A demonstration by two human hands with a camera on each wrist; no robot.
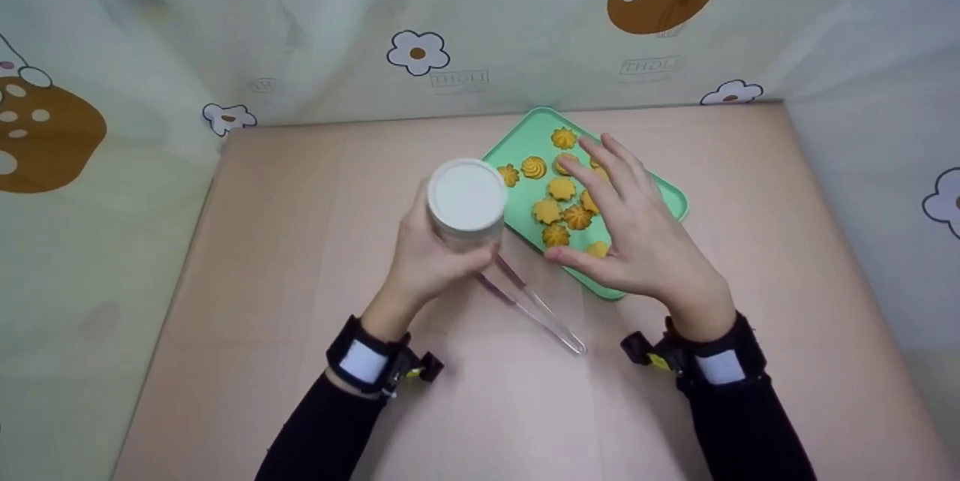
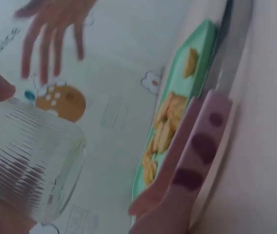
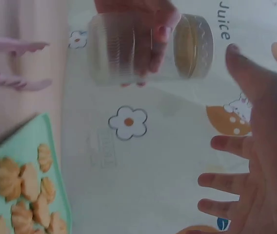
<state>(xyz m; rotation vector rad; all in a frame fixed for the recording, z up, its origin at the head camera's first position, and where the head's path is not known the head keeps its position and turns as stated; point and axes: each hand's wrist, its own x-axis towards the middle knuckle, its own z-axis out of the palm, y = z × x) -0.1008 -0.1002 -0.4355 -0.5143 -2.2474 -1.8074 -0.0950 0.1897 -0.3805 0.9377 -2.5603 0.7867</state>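
Note:
My left hand (image 1: 427,248) grips a clear ribbed glass jar (image 2: 36,151) round its side, held up above the table. A white lid (image 1: 466,194) tops the jar in the head view. To the right, my right hand (image 1: 645,233) is spread with its fingers apart, holding nothing, over the right part of a green tray (image 1: 517,139). Several golden cookies (image 1: 547,211) lie on that tray, some of them hidden by the hand. Below the jar rests a pair of tongs (image 1: 540,312) with pinkish tips (image 2: 197,156), beside the tray's near edge.
The pale wooden table (image 1: 300,241) carries the tray near its back edge. A printed curtain (image 1: 330,31) with flowers and brown spotted shapes hangs behind and along both sides. Each wrist wears a black strap (image 1: 367,357) with a small camera.

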